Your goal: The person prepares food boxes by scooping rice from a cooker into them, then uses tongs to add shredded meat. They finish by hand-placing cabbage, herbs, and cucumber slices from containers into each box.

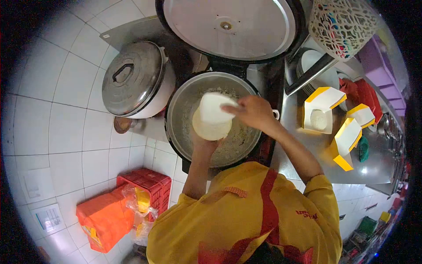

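In the head view, I see my left hand (205, 143) under a pale round bowl (212, 131), with the fingers curled at its bottom; the far fingers are hidden, so I cannot tell how they press. My right hand (256, 111) is closed around the handle of a white paddle (213, 108), whose blade is blurred and lies across the top of the bowl. I cannot tell if the two touch. Both are above the open pot (179, 115), I think so that any loose bits fall back inside. The lid (259, 31) stands raised behind the pot, which leaves room for both hands. On the desk (373, 174), at the right side, one open box (311, 104) carries white food (318, 119); another box (348, 134) is open near it, probably to be within easy reach.
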`<action>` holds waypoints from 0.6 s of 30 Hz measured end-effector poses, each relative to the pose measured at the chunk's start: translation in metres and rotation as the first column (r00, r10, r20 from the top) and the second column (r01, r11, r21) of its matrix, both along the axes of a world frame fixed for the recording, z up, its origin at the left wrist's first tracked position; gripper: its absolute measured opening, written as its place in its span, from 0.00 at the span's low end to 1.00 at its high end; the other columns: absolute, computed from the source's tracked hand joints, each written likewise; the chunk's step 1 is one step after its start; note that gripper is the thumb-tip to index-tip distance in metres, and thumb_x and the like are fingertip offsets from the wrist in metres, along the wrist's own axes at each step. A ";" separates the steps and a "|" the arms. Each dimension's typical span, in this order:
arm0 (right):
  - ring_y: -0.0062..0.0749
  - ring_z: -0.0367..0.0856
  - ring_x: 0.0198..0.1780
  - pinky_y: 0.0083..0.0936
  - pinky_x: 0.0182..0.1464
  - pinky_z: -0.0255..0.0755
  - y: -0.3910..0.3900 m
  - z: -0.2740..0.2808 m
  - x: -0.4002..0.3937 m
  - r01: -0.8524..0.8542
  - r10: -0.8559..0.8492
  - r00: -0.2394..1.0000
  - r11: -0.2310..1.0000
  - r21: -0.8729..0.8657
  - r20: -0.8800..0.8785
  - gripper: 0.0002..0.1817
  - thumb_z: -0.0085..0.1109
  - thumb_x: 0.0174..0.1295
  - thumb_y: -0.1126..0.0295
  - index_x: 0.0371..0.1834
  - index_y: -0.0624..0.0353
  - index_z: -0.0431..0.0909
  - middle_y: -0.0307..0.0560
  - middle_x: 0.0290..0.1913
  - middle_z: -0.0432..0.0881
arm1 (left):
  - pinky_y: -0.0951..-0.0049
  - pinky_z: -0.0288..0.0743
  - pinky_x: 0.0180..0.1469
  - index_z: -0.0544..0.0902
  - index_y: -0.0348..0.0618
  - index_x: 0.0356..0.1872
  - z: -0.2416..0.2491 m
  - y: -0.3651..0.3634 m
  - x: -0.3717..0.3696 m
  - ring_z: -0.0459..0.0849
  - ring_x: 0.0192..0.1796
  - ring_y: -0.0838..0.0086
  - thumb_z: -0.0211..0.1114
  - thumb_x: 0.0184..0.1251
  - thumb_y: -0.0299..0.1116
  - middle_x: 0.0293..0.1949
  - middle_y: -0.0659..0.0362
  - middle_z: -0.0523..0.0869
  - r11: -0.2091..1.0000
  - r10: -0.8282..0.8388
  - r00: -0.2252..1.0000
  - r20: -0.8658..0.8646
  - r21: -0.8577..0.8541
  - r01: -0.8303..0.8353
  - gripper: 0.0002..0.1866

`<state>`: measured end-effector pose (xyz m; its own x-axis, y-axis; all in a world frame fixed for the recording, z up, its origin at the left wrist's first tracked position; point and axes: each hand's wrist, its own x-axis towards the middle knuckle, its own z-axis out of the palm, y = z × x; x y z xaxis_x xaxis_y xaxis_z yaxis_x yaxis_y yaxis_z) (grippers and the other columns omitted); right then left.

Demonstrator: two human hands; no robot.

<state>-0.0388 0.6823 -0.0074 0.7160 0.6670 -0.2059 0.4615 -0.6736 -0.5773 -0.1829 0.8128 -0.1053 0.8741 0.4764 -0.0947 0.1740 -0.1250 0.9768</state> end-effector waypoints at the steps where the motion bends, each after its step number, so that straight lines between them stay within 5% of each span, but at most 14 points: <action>1: 0.48 0.81 0.27 0.39 0.33 0.73 0.000 -0.007 0.009 0.130 -0.124 0.989 0.989 -0.077 0.076 0.40 0.50 0.48 0.27 0.18 0.59 0.81 0.53 0.18 0.78 | 0.63 0.69 0.55 0.70 0.49 0.59 0.002 -0.002 0.004 0.76 0.56 0.65 0.63 0.55 0.43 0.55 0.59 0.78 0.825 0.154 0.976 0.155 -0.564 -0.041 0.29; 2: 0.46 0.81 0.26 0.38 0.33 0.73 -0.001 -0.005 0.019 0.177 -0.161 0.964 0.983 -0.058 0.212 0.39 0.49 0.50 0.27 0.19 0.60 0.80 0.53 0.18 0.78 | 0.65 0.81 0.42 0.69 0.45 0.59 0.007 -0.004 0.006 0.82 0.49 0.63 0.57 0.63 0.42 0.50 0.57 0.80 0.363 0.368 0.912 0.184 -0.931 0.042 0.24; 3: 0.47 0.81 0.27 0.38 0.33 0.73 -0.006 -0.001 0.024 0.209 -0.206 0.960 0.978 0.004 0.190 0.39 0.49 0.51 0.28 0.18 0.60 0.80 0.54 0.19 0.79 | 0.65 0.81 0.42 0.69 0.45 0.59 0.013 -0.004 0.003 0.82 0.49 0.63 0.57 0.63 0.42 0.50 0.57 0.80 0.365 0.366 0.912 0.183 -0.930 0.040 0.24; 4: 0.47 0.82 0.28 0.39 0.33 0.74 -0.009 0.004 0.027 0.244 -0.252 0.953 0.967 0.068 0.168 0.39 0.49 0.52 0.29 0.18 0.61 0.80 0.56 0.20 0.79 | 0.65 0.80 0.44 0.70 0.44 0.58 0.022 -0.002 0.001 0.82 0.50 0.64 0.62 0.59 0.37 0.49 0.58 0.81 0.924 0.212 0.933 0.291 -0.370 -0.095 0.25; 5: 0.47 0.82 0.28 0.39 0.33 0.74 -0.008 0.003 0.024 0.246 -0.254 0.952 0.967 0.071 0.170 0.39 0.49 0.52 0.29 0.18 0.61 0.80 0.56 0.20 0.79 | 0.65 0.79 0.46 0.72 0.44 0.57 0.028 -0.001 0.000 0.82 0.50 0.65 0.67 0.55 0.32 0.48 0.58 0.81 0.893 0.033 0.966 0.255 0.427 -0.143 0.26; 9: 0.53 0.81 0.27 0.43 0.35 0.74 -0.004 -0.014 0.009 0.152 -0.142 0.984 0.984 0.093 -0.109 0.40 0.48 0.50 0.27 0.20 0.61 0.82 0.58 0.22 0.80 | 0.64 0.57 0.69 0.66 0.48 0.62 0.019 0.004 0.005 0.71 0.63 0.67 0.70 0.49 0.40 0.59 0.59 0.75 0.814 -0.014 0.999 -0.041 0.580 0.035 0.36; 11: 0.52 0.81 0.27 0.42 0.35 0.74 -0.009 -0.013 0.017 0.253 -0.256 0.966 0.965 0.067 0.035 0.40 0.48 0.50 0.27 0.20 0.61 0.82 0.58 0.22 0.80 | 0.72 0.76 0.51 0.74 0.40 0.54 0.028 -0.004 0.008 0.81 0.51 0.73 0.73 0.46 0.29 0.48 0.55 0.82 0.815 0.303 0.922 0.240 -0.566 -0.121 0.30; 12: 0.52 0.81 0.27 0.41 0.34 0.74 -0.015 -0.001 0.018 0.263 -0.262 0.965 0.963 0.060 -0.021 0.39 0.49 0.51 0.28 0.20 0.60 0.82 0.58 0.21 0.80 | 0.72 0.76 0.51 0.74 0.40 0.54 0.027 0.002 0.006 0.81 0.51 0.73 0.73 0.46 0.29 0.48 0.55 0.82 0.818 0.304 0.921 0.243 -0.563 -0.121 0.30; 13: 0.52 0.81 0.26 0.41 0.34 0.74 -0.018 0.007 0.019 0.274 -0.270 0.960 0.961 0.050 -0.075 0.39 0.49 0.52 0.29 0.19 0.60 0.81 0.57 0.21 0.80 | 0.71 0.75 0.52 0.71 0.40 0.57 0.025 0.009 0.004 0.80 0.51 0.72 0.72 0.48 0.29 0.50 0.55 0.80 0.987 0.145 0.963 0.228 0.037 -0.157 0.31; 14: 0.52 0.81 0.26 0.41 0.34 0.74 -0.019 0.009 0.006 0.276 -0.272 0.959 0.960 0.048 -0.076 0.39 0.49 0.52 0.29 0.19 0.60 0.81 0.57 0.21 0.80 | 0.70 0.75 0.53 0.69 0.40 0.59 0.022 0.011 0.001 0.80 0.51 0.71 0.71 0.50 0.30 0.52 0.55 0.79 0.781 0.025 0.993 0.113 0.618 -0.090 0.33; 15: 0.52 0.81 0.26 0.42 0.33 0.74 -0.021 0.011 -0.015 0.154 -0.147 0.988 0.970 0.190 -0.050 0.38 0.49 0.52 0.30 0.20 0.60 0.81 0.57 0.20 0.79 | 0.70 0.75 0.53 0.69 0.40 0.59 0.019 0.010 0.002 0.80 0.51 0.71 0.71 0.50 0.30 0.52 0.55 0.79 0.783 0.019 0.994 0.111 0.617 -0.084 0.33; 16: 0.52 0.81 0.25 0.42 0.32 0.75 -0.022 0.012 -0.027 0.028 -0.028 1.000 0.945 0.327 -0.003 0.38 0.50 0.52 0.30 0.20 0.61 0.81 0.57 0.18 0.78 | 0.65 0.67 0.60 0.69 0.44 0.61 0.017 0.010 0.006 0.75 0.57 0.67 0.65 0.55 0.39 0.56 0.56 0.77 0.997 0.074 0.957 0.280 -0.020 -0.071 0.30; 17: 0.52 0.81 0.23 0.41 0.31 0.75 -0.025 0.005 -0.027 -0.049 0.026 0.993 0.977 0.207 0.112 0.37 0.50 0.53 0.31 0.20 0.60 0.81 0.55 0.16 0.77 | 0.60 0.59 0.68 0.68 0.48 0.62 0.014 0.010 0.009 0.71 0.64 0.63 0.59 0.60 0.48 0.60 0.57 0.74 0.768 0.219 0.905 0.365 -0.636 0.071 0.30; 18: 0.52 0.81 0.23 0.41 0.31 0.75 -0.030 -0.004 -0.021 -0.040 0.016 0.993 0.977 0.211 0.114 0.37 0.50 0.53 0.31 0.20 0.60 0.81 0.55 0.16 0.77 | 0.60 0.59 0.68 0.68 0.48 0.62 0.007 0.013 0.009 0.71 0.64 0.63 0.59 0.60 0.48 0.60 0.57 0.74 0.770 0.208 0.906 0.368 -0.633 0.080 0.30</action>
